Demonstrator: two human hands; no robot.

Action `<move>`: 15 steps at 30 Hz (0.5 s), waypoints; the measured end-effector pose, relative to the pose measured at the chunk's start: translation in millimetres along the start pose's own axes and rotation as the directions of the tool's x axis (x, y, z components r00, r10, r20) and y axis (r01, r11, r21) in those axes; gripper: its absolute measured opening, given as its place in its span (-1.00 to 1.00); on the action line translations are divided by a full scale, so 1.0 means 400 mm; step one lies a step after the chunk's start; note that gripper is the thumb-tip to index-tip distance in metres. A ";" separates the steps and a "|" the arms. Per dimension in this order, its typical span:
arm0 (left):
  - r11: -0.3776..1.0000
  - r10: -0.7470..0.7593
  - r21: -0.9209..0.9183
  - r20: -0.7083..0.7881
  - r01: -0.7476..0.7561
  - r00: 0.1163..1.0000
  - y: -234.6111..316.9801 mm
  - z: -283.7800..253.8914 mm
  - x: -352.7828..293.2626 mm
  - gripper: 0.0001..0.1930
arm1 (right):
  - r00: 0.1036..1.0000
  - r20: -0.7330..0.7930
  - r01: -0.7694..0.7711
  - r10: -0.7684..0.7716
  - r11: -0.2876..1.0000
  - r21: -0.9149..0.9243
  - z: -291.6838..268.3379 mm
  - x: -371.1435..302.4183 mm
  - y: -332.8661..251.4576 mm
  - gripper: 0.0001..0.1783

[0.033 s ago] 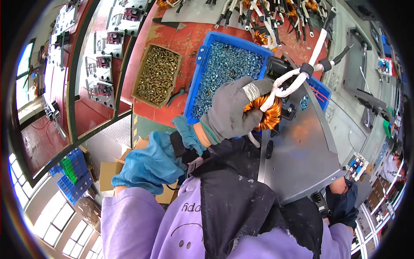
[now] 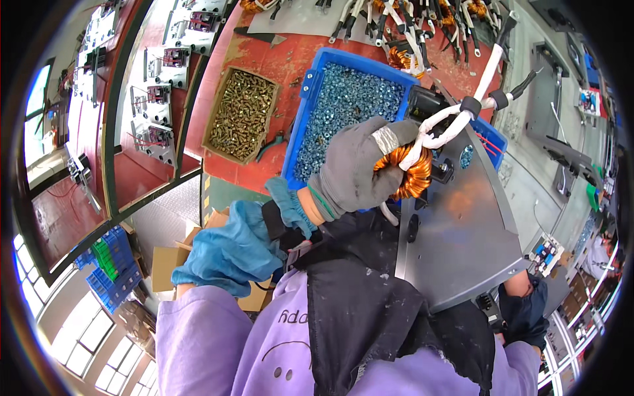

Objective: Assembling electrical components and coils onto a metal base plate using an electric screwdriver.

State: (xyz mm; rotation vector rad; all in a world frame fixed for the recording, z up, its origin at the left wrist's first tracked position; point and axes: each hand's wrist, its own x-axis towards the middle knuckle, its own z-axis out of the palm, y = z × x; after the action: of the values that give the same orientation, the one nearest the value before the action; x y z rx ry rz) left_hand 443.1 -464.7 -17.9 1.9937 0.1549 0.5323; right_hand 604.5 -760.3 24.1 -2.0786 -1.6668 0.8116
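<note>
My left hand (image 2: 353,170), in a grey glove with tape round a finger, is closed on a copper-wound ring coil (image 2: 416,177). Thick white cables (image 2: 444,132) with black sleeves loop through the coil and rise to the upper right. The coil sits at the upper left edge of a dark grey sheet-metal panel (image 2: 462,237), which stands tilted in front of my body. My right forearm (image 2: 518,285) comes up at the panel's lower right corner. The panel hides my right hand and its fingers.
Beyond my left hand, a blue bin (image 2: 305,109) holds many small nuts. A cardboard box (image 2: 216,119) of brass-coloured screws stands left of it on the red table (image 2: 290,39). More coils with cables (image 2: 403,56) lie at the back. Racks with assembled parts (image 2: 158,105) stand far left.
</note>
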 end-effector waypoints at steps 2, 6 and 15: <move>1.000 -0.018 0.015 -0.005 0.018 1.000 0.009 0.008 -0.005 -0.46 | 1.000 -0.011 -0.009 0.009 1.000 0.005 0.001 -0.005 0.003 -0.28; 0.992 -0.111 -0.060 -0.052 0.108 0.992 0.031 0.026 -0.012 -0.45 | 0.997 0.061 -0.030 0.040 0.987 -0.159 0.004 -0.026 0.029 -0.36; 0.832 -0.541 0.313 0.281 0.458 0.793 -0.140 0.008 -0.086 -0.67 | 0.997 0.024 -0.072 0.075 0.990 -0.125 -0.021 -0.024 0.001 -0.42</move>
State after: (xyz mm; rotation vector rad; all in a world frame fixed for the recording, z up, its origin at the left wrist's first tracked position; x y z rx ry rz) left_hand 420.2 -452.3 -78.5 2.1217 0.5259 -0.2121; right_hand 608.8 -769.0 32.4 -2.2345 -1.7049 0.7824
